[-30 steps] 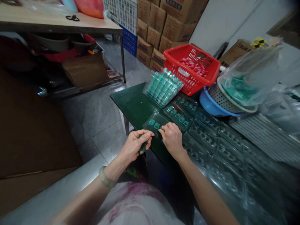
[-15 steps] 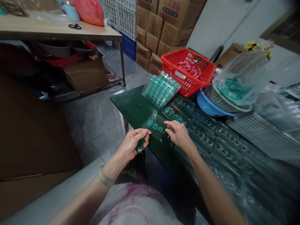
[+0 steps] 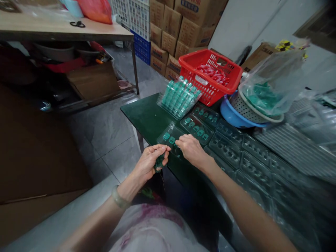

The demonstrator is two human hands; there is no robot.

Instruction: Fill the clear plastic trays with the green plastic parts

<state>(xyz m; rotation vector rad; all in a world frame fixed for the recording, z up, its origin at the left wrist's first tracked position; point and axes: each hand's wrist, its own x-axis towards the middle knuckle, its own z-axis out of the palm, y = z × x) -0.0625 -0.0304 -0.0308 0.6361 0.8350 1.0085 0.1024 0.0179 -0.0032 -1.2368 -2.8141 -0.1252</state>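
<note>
My left hand [image 3: 155, 156] is closed at the table edge, thumb pressed to the fingertips. Small green plastic pieces [image 3: 159, 161] show beneath its curled fingers. My right hand [image 3: 191, 148] is closed in a pinch over a clear plastic tray [image 3: 170, 130]; whatever lies between its fingertips is hidden. Green pieces [image 3: 166, 136] sit in a row of that tray's compartments, the right end covered by my hand. Just beyond stands a second clear tray [image 3: 195, 122] with several green pieces. Farther back is a stack of filled trays [image 3: 180, 98].
More clear trays [image 3: 225, 148] spread rightward across the dark green table [image 3: 141, 113]. A red basket [image 3: 210, 78] of pink pieces stands behind. Beside it, a grey colander [image 3: 245, 106] with a bag of green pieces rests in a blue basin [image 3: 231, 115]. Cartons [image 3: 170, 24] are stacked beyond.
My right hand has moved left and its fingers have come together over the near tray's third green piece. My left hand stays closed in nearly the same place. The view has shifted slightly.
</note>
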